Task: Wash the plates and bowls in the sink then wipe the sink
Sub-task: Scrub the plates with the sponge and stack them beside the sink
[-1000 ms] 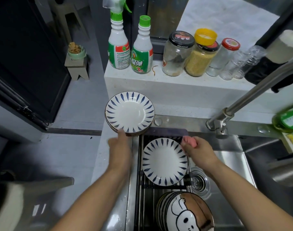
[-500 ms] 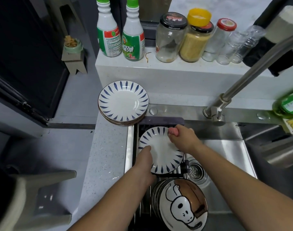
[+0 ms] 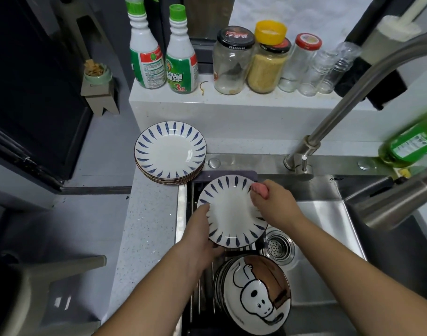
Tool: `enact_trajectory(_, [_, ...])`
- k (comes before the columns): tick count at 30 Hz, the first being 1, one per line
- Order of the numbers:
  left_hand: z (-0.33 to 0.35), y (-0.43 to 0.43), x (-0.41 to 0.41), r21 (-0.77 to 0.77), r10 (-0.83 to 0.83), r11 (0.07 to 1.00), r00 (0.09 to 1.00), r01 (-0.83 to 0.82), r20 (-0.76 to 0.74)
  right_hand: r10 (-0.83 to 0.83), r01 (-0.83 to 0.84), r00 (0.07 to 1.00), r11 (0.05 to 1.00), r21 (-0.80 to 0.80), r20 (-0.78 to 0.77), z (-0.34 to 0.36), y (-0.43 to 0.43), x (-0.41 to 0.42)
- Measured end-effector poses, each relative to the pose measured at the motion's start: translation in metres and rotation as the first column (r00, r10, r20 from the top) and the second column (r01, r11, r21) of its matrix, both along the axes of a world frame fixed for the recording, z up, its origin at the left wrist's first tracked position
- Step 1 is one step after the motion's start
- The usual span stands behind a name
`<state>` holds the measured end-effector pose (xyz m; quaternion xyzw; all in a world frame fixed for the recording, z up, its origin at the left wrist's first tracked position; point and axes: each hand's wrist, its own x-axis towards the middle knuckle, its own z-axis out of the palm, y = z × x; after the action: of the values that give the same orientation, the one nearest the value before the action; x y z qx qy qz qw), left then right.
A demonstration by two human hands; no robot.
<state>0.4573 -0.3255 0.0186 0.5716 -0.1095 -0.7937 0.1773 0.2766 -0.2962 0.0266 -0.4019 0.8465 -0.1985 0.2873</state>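
Now left hand (image 3: 198, 238) on plate (image 3: 232, 212), off stack (image 3: 170, 151).

A white plate (image 3: 232, 210) with blue leaf strokes round its rim is held face up over the left end of the stainless-steel sink (image 3: 329, 226). The left hand (image 3: 199, 238) grips its near-left edge. The right hand (image 3: 274, 204) presses a pink scrubber (image 3: 259, 189) against its far-right rim; whether this is a sponge or a cloth is hard to tell. A stack of matching plates (image 3: 170, 151) sits face up on the counter (image 3: 147, 226), just beyond the sink's far-left corner. Nearer the camera, a stack of dishes (image 3: 253, 294) lies tilted on a dark slatted rack (image 3: 195, 299) in the sink, the top one bearing a white cartoon figure on brown. The round drain strainer (image 3: 279, 248) sits just right of the held plate.
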Motion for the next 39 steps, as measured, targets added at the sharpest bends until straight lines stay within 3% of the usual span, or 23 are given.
enact_trajectory(7, [0.025, -0.003, 0.011, -0.273, -0.024, 0.96, 0.991, 0.058, 0.129, -0.15, 0.181, 0.969, 0.971, -0.155, 0.194, 0.028, 0.023, 0.005])
enact_trajectory(14, [0.059, 0.015, 0.022, -0.519, -0.056, 0.853, 0.998, 0.059, 0.022, -0.114, 0.267, 0.897, 0.91, -0.317, 0.427, 0.074, 0.056, 0.021])
enact_trajectory(19, [0.084, 0.034, 0.026, -0.619, -0.107, 0.783, 0.994, 0.063, -0.034, -0.033, 0.21, 0.881, 0.922, -0.326, 0.472, 0.093, 0.093, 0.027])
enact_trajectory(23, [0.103, 0.058, 0.022, -0.657, -0.133, 0.743, 0.99, 0.127, 0.04, -0.045, 0.194, 0.876, 0.945, -0.265, 0.48, 0.108, 0.135, 0.025])
enact_trajectory(26, [0.115, 0.079, 0.014, -0.684, -0.142, 0.704, 0.982, 0.19, 0.127, -0.167, 0.31, 0.842, 0.928, -0.207, 0.512, 0.113, 0.169, 0.013])
enact_trajectory(30, [0.128, 0.112, -0.001, -0.712, -0.116, 0.64, 0.952, 0.29, 0.284, -0.233, 0.425, 0.714, 0.893, -0.144, 0.66, 0.106, 0.216, -0.02])
enact_trajectory(35, [0.148, 0.162, -0.038, -0.686, -0.079, 0.627, 0.906, 0.37, 0.416, -0.247, 0.521, 0.597, 0.843, -0.134, 0.764, 0.098, 0.261, -0.08])
enact_trajectory(39, [0.158, 0.199, -0.074, -0.626, -0.094, 0.623, 0.839, 0.469, 0.535, -0.165, 0.49, 0.633, 0.842, -0.226, 0.756, 0.101, 0.287, -0.118])
